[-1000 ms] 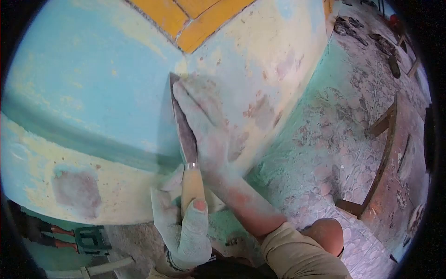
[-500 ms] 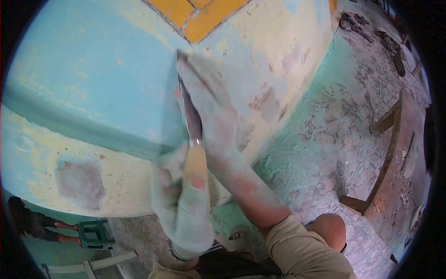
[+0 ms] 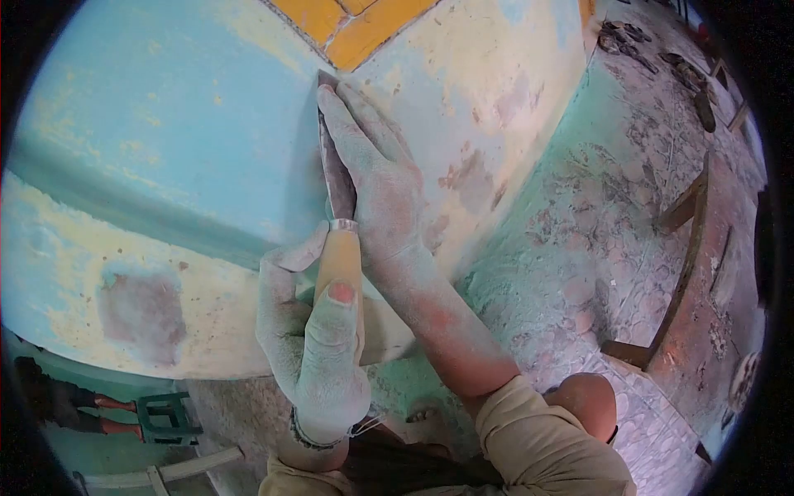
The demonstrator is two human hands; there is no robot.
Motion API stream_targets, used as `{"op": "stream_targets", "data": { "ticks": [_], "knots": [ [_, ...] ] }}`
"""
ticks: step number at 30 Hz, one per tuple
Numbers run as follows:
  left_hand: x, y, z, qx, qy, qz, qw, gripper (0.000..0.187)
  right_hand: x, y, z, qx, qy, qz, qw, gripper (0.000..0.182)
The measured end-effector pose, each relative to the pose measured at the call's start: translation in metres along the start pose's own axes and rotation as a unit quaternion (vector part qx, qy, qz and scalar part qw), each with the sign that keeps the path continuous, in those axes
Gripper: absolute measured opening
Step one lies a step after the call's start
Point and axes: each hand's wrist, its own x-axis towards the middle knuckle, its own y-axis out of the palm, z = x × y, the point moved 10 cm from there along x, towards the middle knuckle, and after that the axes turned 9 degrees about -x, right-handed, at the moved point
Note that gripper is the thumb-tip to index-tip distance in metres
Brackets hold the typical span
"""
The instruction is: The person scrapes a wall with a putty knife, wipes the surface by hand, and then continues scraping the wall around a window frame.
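My left hand (image 3: 318, 347), coated in pale dust, is wrapped around the light wooden handle of a scraper (image 3: 337, 186), its thumb along the top. The scraper's long metal blade points away from me against the curved wall (image 3: 207, 165), painted blue and pale yellow. Higher up, my right hand (image 3: 372, 174) is closed on the blade, its fingers laid together along it near the tip. Part of the blade is hidden by these fingers. Just above the tip is the lower corner of an orange panel (image 3: 372, 37).
Right of the wall, the dusty floor (image 3: 562, 273) carries a curved wooden piece (image 3: 695, 281) with legs. Footwear (image 3: 628, 41) lies farther back. At lower left, a person (image 3: 66, 397) is beside a green stool (image 3: 165, 417), near a pale wooden frame (image 3: 190, 467).
Both hands and the scraper have slid up the wall a little, bringing the tip closer to the orange panel. The view has shifted slightly.
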Motion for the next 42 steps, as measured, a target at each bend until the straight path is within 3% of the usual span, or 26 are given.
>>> {"op": "stream_targets", "data": {
  "ticks": [3,9,13,18,22,24,28,32,38,40,42],
  "knots": [
    [-0.008,-0.003,-0.003,0.027,0.029,0.005,0.999,0.04,-0.012,-0.003,0.012,-0.001,-0.073,-0.041,0.996,0.049],
    [0.005,0.006,-0.011,0.03,0.031,-0.007,0.999,0.038,0.004,-0.005,0.006,0.029,0.012,-0.016,0.999,0.041],
    [0.001,0.008,-0.018,0.033,0.077,-0.009,0.996,0.039,-0.004,-0.005,0.011,0.025,0.02,-0.016,0.999,0.042],
    [0.002,0.011,-0.017,0.005,0.034,-0.007,0.999,0.04,0.003,-0.014,0.01,0.04,0.033,-0.03,0.998,0.042],
    [0.006,0.007,-0.016,0.024,0.068,-0.002,0.997,0.039,0.0,-0.01,0.009,-0.001,-0.001,-0.048,0.999,0.041],
    [0.012,0.014,-0.014,0.02,0.032,0.01,0.999,0.038,0.007,-0.01,0.002,0.016,0.004,-0.048,0.999,0.041],
    [0.001,0.018,-0.018,0.036,0.072,-0.009,0.997,0.037,0.0,-0.009,0.006,0.011,-0.02,-0.045,0.999,0.041],
    [0.003,0.017,-0.016,0.048,0.018,-0.008,0.999,0.037,0.001,-0.009,0.003,0.024,0.014,-0.026,0.999,0.039],
    [0.002,0.013,-0.021,0.012,0.052,-0.013,0.998,0.037,-0.003,-0.006,0.017,-0.004,-0.024,-0.048,0.999,0.043],
    [0.002,0.008,-0.017,0.013,0.022,-0.009,1.0,0.037,0.004,-0.004,0.008,0.012,-0.014,-0.038,0.999,0.042],
    [0.0,0.014,-0.021,0.01,0.0,-0.012,1.0,0.039,-0.005,0.001,0.005,0.056,0.043,0.035,0.997,0.04]
  ]
}}
